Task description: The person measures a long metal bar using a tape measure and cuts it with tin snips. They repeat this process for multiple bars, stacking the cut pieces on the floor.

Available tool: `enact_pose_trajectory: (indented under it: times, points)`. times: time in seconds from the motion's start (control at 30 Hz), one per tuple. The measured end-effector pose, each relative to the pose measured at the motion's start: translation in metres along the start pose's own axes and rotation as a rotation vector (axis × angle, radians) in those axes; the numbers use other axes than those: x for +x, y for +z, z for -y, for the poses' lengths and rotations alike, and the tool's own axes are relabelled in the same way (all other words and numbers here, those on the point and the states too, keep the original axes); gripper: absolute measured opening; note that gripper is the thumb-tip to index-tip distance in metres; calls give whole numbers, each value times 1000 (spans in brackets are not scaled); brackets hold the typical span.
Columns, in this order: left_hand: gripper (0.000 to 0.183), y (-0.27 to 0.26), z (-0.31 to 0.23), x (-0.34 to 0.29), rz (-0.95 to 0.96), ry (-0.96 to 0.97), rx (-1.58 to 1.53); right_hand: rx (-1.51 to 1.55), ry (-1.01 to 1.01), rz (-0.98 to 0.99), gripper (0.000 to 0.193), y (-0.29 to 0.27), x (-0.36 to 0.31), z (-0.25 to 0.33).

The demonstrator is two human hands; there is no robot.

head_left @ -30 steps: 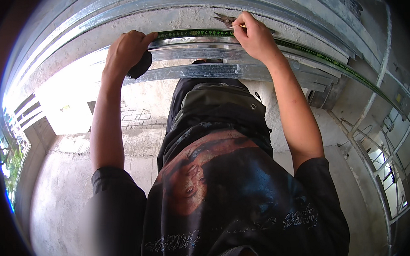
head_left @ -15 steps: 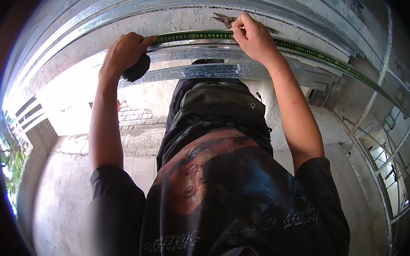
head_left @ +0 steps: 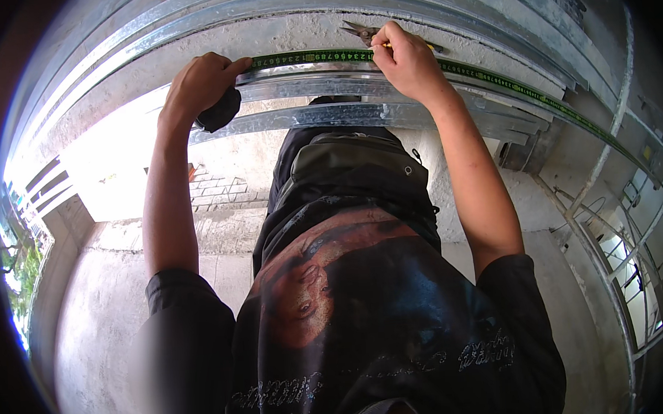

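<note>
My left hand is closed round a black tape measure, its thumb and finger on the blade's near end. The green-black blade runs rightward along a long silver metal profile, past my right hand. At the blade's edge my right hand is closed in a pinch, with a small pale tip showing at its fingers. What that tip belongs to is too small to tell. Just beyond the right hand lies a pair of metal snips, its handles partly hidden behind the fingers.
Several more metal profiles lie between my hands and my legs, and others stretch along the far side. Over rough concrete the snips rest. A frame of pale metal bars stands at the right.
My right hand has shifted very slightly left along the blade. The left hand and tape measure have barely moved.
</note>
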State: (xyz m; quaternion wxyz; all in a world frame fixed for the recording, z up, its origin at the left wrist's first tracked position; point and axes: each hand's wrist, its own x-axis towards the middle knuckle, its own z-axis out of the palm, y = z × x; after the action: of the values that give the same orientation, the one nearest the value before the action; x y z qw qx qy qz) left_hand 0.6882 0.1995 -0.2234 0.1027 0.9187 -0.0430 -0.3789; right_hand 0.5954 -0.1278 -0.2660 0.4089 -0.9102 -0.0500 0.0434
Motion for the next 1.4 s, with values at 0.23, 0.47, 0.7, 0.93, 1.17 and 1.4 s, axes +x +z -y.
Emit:
enact_pose_trajectory:
  times: [0.23,0.47,0.7,0.93,1.17,1.4]
  points:
    - [55,-3,-1,-3,16,14,-2,-2,5,10,10,0,1,1]
    - [54,-9,2,-4,85,52,21,154,147,-88,14,-11,-3,11]
    - [30,-25,-103,-85,285,447,185,314,293,-386,11,-108,-89,52]
    - [21,50,-124,-87,119,833,-37,299,372,-802,5,-157,-261,80]
    - [33,130,-182,-85,126,951,10,311,758,-1010,10,-81,-423,78]
    - [27,162,-246,-164,83,1150,-31,364,931,-1117,13,1,-556,97]
